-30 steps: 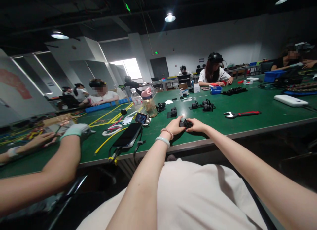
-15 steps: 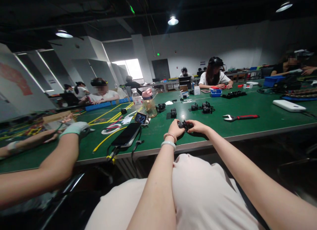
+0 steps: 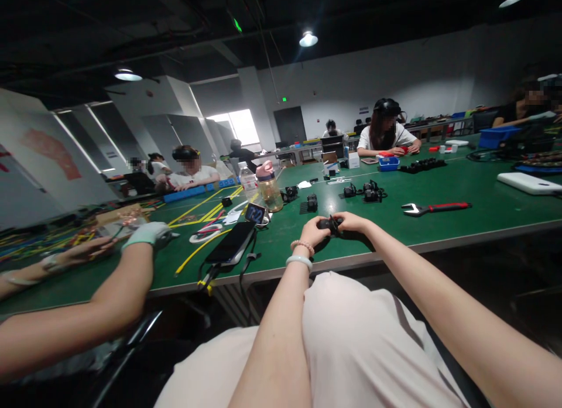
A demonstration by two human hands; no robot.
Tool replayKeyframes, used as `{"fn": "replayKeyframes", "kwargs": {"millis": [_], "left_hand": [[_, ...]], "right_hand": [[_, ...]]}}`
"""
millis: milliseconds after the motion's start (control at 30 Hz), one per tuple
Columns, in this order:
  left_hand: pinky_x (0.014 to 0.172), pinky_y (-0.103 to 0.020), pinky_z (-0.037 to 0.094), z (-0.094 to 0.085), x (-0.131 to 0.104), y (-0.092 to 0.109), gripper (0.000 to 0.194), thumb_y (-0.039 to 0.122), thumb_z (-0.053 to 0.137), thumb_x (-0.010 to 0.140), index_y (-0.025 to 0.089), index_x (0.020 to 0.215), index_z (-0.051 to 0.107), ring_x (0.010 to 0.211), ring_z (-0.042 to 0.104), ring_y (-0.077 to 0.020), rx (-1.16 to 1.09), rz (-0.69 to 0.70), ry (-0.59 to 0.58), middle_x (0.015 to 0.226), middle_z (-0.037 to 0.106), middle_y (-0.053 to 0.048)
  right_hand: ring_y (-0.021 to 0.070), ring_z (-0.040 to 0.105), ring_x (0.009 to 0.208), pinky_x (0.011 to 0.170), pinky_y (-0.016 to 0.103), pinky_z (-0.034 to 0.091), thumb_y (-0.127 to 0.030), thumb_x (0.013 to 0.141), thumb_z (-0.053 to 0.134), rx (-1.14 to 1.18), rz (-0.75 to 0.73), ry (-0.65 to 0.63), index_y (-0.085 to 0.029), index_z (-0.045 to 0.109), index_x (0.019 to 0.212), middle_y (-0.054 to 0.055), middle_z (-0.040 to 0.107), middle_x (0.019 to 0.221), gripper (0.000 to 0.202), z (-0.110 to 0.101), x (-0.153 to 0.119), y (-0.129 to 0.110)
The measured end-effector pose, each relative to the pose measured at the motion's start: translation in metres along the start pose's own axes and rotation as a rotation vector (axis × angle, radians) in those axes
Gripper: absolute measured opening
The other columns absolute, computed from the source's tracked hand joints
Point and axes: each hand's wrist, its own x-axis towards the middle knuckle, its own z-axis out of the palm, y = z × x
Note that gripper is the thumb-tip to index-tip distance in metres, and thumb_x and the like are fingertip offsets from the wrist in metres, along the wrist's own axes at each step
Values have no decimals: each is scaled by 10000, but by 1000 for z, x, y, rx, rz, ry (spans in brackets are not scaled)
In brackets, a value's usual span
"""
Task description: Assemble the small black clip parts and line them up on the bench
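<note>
Close to the table's front edge, my left hand (image 3: 314, 232) is closed on one side of a small black part (image 3: 329, 224) whose exact kind I cannot make out. My right hand (image 3: 352, 222) pinches the same part from the other side, its fingertips partly hidden. A thin black plate stands up from the part between both hands. Just beyond my left hand sits a similar black part (image 3: 311, 203) with thin prongs. More black assemblies, one (image 3: 350, 190) and a larger one (image 3: 373, 192), rest farther back.
An adjustable wrench (image 3: 434, 208) and a white power bank (image 3: 530, 184) lie right. Left are a phone (image 3: 230, 244), a yellow cable (image 3: 199, 253), a pink-lidded bottle (image 3: 270, 192) and a co-worker's gloved hand (image 3: 147, 235). Another person sits across the green table by a blue bin (image 3: 389, 164).
The camera view has turned slightly left, so most of the scene sits a little farther right. Both hands keep hold of the black part, with the fingers shifted only slightly.
</note>
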Motion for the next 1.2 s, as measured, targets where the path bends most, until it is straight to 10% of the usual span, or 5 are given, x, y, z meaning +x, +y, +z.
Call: {"fn": "replayKeyframes", "kwargs": {"millis": [433,1200], "left_hand": [[847,-258,387,6,-1,-2,478,256,588,580,180,1049,533,924,522,-177,146,73,59,1023,571,-44],[795,-272,411,1,-16,13,428,294,567,652,176,1051,467,888,538,-176,234,105,3,986,573,-56]], "right_hand": [[146,533,725,641,209,381,-204,616,502,-221,-49,283,-152,619,794,20,628,759,219,13,-3,-2],[158,517,832,785,282,360,-341,771,363,18,-39,275,-185,610,854,21,607,903,304,11,-7,8]]}}
